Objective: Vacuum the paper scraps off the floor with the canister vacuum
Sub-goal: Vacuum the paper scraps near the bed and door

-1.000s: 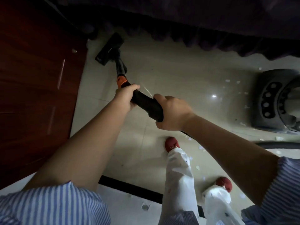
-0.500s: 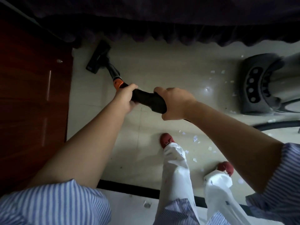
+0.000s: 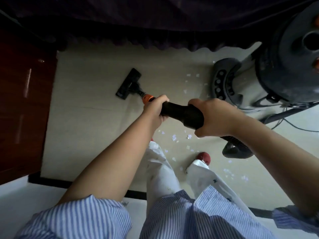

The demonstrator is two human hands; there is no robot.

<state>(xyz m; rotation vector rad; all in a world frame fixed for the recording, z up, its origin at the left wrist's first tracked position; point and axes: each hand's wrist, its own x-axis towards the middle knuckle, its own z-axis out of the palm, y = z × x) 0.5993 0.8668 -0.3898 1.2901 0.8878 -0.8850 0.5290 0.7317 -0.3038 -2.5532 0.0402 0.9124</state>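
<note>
Both my hands hold the black vacuum wand (image 3: 181, 112). My left hand (image 3: 154, 109) grips it just behind the orange collar (image 3: 147, 98), my right hand (image 3: 209, 118) grips its thick rear end. The black floor nozzle (image 3: 128, 84) lies flat on the beige floor (image 3: 89, 128), ahead and left of my hands. White paper scraps (image 3: 174, 138) are scattered below the wand near my feet, and more paper scraps (image 3: 191, 78) lie right of the nozzle beside the canister vacuum (image 3: 279, 66). The ribbed hose (image 3: 236, 145) runs down from my right hand.
A dark wooden cabinet (image 3: 22, 100) bounds the floor on the left. A dark frilled bed skirt (image 3: 155, 38) runs along the far edge. A thin cable (image 3: 293, 125) trails on the floor at the right. My red shoes (image 3: 204, 156) stand among the scraps.
The nozzle has come away from the far left corner by the cabinet toward the middle of the floor. My view has swung, so the canister looks larger at the right.
</note>
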